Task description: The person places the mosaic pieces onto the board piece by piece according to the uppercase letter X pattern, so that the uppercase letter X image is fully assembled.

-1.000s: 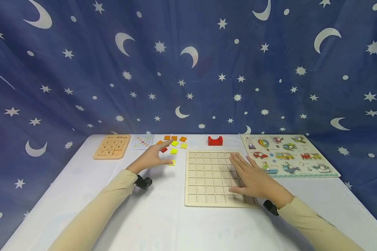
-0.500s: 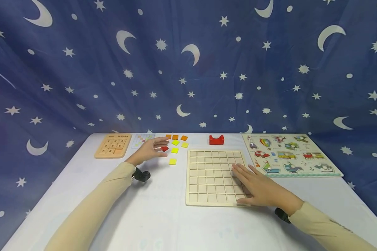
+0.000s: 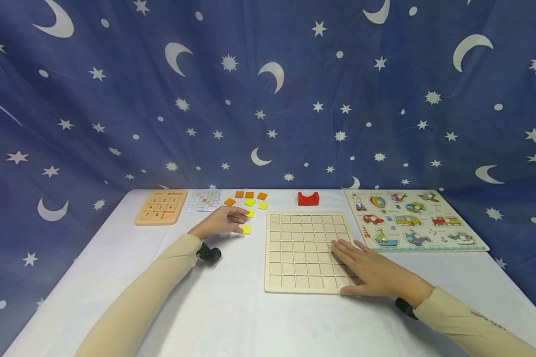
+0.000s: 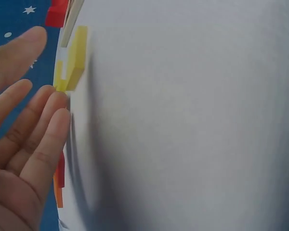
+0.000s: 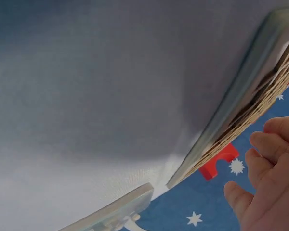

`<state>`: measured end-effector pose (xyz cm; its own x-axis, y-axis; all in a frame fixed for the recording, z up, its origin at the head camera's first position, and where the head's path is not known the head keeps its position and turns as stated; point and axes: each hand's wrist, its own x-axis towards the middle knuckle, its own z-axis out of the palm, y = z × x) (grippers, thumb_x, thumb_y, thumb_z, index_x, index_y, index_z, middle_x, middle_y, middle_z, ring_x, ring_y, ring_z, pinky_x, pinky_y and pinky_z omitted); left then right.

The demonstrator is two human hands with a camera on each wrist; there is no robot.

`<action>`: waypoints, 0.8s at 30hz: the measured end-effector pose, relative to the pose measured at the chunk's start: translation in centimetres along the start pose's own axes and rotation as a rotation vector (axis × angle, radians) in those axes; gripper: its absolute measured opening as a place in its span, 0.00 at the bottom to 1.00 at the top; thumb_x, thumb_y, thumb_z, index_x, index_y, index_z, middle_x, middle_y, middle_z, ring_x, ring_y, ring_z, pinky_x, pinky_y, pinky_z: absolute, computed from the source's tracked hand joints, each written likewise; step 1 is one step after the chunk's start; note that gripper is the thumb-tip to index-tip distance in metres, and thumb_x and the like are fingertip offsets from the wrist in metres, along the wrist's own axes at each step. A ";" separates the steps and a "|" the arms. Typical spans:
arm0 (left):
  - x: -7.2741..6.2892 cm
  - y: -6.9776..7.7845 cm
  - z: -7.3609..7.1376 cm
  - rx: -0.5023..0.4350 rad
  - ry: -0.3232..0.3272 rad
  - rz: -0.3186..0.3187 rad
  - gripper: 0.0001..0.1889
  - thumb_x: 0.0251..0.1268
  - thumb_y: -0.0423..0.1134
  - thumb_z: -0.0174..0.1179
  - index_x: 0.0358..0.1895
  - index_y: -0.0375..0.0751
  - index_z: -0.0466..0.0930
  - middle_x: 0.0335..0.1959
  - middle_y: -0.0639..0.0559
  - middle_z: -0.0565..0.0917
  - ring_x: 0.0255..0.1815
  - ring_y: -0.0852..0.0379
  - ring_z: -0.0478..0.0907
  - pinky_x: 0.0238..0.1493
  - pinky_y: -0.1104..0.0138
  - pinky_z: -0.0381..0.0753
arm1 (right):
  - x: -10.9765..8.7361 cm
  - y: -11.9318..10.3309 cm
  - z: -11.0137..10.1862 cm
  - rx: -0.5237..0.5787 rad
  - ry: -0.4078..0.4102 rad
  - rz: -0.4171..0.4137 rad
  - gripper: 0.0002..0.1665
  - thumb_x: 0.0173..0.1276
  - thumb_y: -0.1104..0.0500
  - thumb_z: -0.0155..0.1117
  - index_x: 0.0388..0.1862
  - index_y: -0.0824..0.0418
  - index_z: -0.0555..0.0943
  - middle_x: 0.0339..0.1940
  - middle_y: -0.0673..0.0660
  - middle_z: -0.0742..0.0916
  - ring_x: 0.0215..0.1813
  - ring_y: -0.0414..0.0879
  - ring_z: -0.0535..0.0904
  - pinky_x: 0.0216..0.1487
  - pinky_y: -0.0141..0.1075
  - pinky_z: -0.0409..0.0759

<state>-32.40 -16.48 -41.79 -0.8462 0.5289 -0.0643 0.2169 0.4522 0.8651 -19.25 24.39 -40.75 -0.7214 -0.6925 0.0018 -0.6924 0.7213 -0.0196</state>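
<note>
My left hand [image 3: 221, 221] hovers by the loose square tiles, its fingers relaxed and apart with nothing between them. Close to its fingertips are one yellow tile [image 3: 246, 230] and another yellow tile [image 3: 250, 213], partly covered by the fingers. In the left wrist view a yellow tile [image 4: 77, 57] stands beyond the fingertips, and a red tile [image 4: 61, 169] shows behind the hand; from the head view the hand hides that red one. My right hand [image 3: 375, 271] lies with extended fingers over the right edge of the wooden grid board [image 3: 295, 246], whose squares hold no tiles.
Behind the left hand lie several orange tiles [image 3: 249, 195] and a printed pattern card [image 3: 204, 200]. A wooden number puzzle [image 3: 161, 207] sits at far left. A red notched block [image 3: 308, 199] stands behind the board, and a vehicle picture puzzle [image 3: 415, 220] lies at right.
My left hand drew back from the tiles, then came down and right towards the nearest yellow tile. My right hand shifted right and nearer along the board's edge. The tiles stayed put.
</note>
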 end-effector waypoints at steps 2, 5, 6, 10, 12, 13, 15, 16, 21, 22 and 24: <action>0.1 0.0 0.2 0.005 -0.002 -0.005 0.29 0.55 0.28 0.65 0.62 0.30 0.69 0.59 0.34 0.76 0.59 0.42 0.75 0.57 0.63 0.77 | 0.0 0.1 0.2 0.001 -0.001 -0.002 0.56 0.59 0.26 0.50 0.73 0.64 0.57 0.75 0.61 0.62 0.75 0.57 0.57 0.70 0.55 0.55; 0.2 0.0 0.4 -0.004 0.003 -0.017 0.29 0.53 0.26 0.65 0.62 0.30 0.70 0.58 0.35 0.76 0.58 0.43 0.75 0.57 0.65 0.77 | 0.0 0.1 0.4 -0.005 -0.003 -0.007 0.56 0.60 0.26 0.49 0.73 0.64 0.57 0.75 0.61 0.62 0.75 0.57 0.57 0.70 0.55 0.56; 0.2 0.1 0.5 -0.001 0.007 -0.018 0.29 0.52 0.25 0.65 0.61 0.30 0.70 0.57 0.35 0.77 0.58 0.43 0.75 0.57 0.65 0.77 | 0.0 0.2 0.4 -0.008 -0.006 -0.009 0.56 0.60 0.26 0.49 0.73 0.64 0.57 0.75 0.61 0.62 0.75 0.57 0.57 0.70 0.55 0.56; 0.2 0.1 0.6 0.012 0.012 -0.018 0.29 0.52 0.25 0.66 0.60 0.29 0.71 0.54 0.35 0.78 0.56 0.45 0.76 0.55 0.66 0.78 | 0.2 0.2 0.5 -0.015 -0.017 -0.009 0.55 0.60 0.26 0.48 0.73 0.63 0.56 0.75 0.60 0.62 0.75 0.57 0.56 0.71 0.54 0.56; 0.3 0.2 0.6 0.020 0.012 -0.018 0.28 0.52 0.26 0.66 0.60 0.29 0.71 0.53 0.35 0.78 0.55 0.45 0.76 0.56 0.65 0.78 | 0.2 0.3 0.5 -0.015 -0.024 -0.005 0.55 0.60 0.25 0.48 0.73 0.63 0.56 0.75 0.60 0.62 0.75 0.56 0.56 0.71 0.54 0.56; 0.3 0.2 0.6 0.024 0.011 -0.015 0.28 0.52 0.26 0.66 0.60 0.28 0.71 0.53 0.35 0.78 0.55 0.45 0.76 0.56 0.65 0.78 | 0.3 0.3 0.5 -0.015 -0.027 -0.004 0.55 0.60 0.25 0.48 0.73 0.63 0.56 0.75 0.60 0.62 0.75 0.56 0.56 0.71 0.54 0.56; 0.4 0.1 0.6 0.028 0.012 -0.014 0.28 0.51 0.25 0.66 0.60 0.29 0.72 0.52 0.35 0.79 0.54 0.45 0.76 0.55 0.65 0.78 | 0.3 0.3 0.4 -0.017 -0.034 -0.002 0.55 0.60 0.25 0.47 0.73 0.63 0.56 0.75 0.59 0.62 0.75 0.56 0.56 0.71 0.53 0.57; 0.4 0.1 0.6 0.029 0.014 -0.018 0.28 0.51 0.25 0.66 0.59 0.29 0.72 0.52 0.36 0.79 0.54 0.46 0.76 0.55 0.65 0.78 | 0.3 0.3 0.5 -0.016 -0.038 -0.002 0.55 0.60 0.25 0.47 0.73 0.63 0.56 0.75 0.59 0.62 0.75 0.56 0.56 0.71 0.53 0.57; 0.6 0.0 0.6 0.038 0.019 -0.029 0.28 0.50 0.25 0.67 0.59 0.30 0.73 0.51 0.38 0.80 0.52 0.49 0.77 0.52 0.69 0.79 | 0.3 0.3 0.5 -0.022 -0.050 -0.001 0.56 0.60 0.25 0.46 0.73 0.63 0.56 0.75 0.59 0.62 0.75 0.56 0.56 0.71 0.53 0.57; 0.7 0.0 0.6 0.039 0.019 -0.034 0.28 0.49 0.25 0.67 0.59 0.31 0.73 0.51 0.38 0.80 0.51 0.50 0.77 0.52 0.69 0.79 | 0.4 0.3 0.5 -0.021 -0.050 -0.001 0.56 0.60 0.25 0.46 0.73 0.63 0.56 0.75 0.59 0.62 0.75 0.56 0.56 0.71 0.53 0.57; 0.7 0.0 0.5 0.045 0.014 -0.026 0.29 0.49 0.25 0.67 0.59 0.29 0.73 0.51 0.37 0.80 0.51 0.49 0.77 0.51 0.69 0.79 | 0.4 0.2 0.5 -0.021 -0.050 -0.002 0.55 0.61 0.25 0.47 0.73 0.63 0.56 0.75 0.60 0.62 0.75 0.56 0.56 0.71 0.53 0.57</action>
<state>-32.76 -15.72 -42.11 -0.8587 0.5063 -0.0790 0.2163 0.4980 0.8398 -19.67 24.30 -41.24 -0.7186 -0.6938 -0.0483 -0.6946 0.7194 0.0010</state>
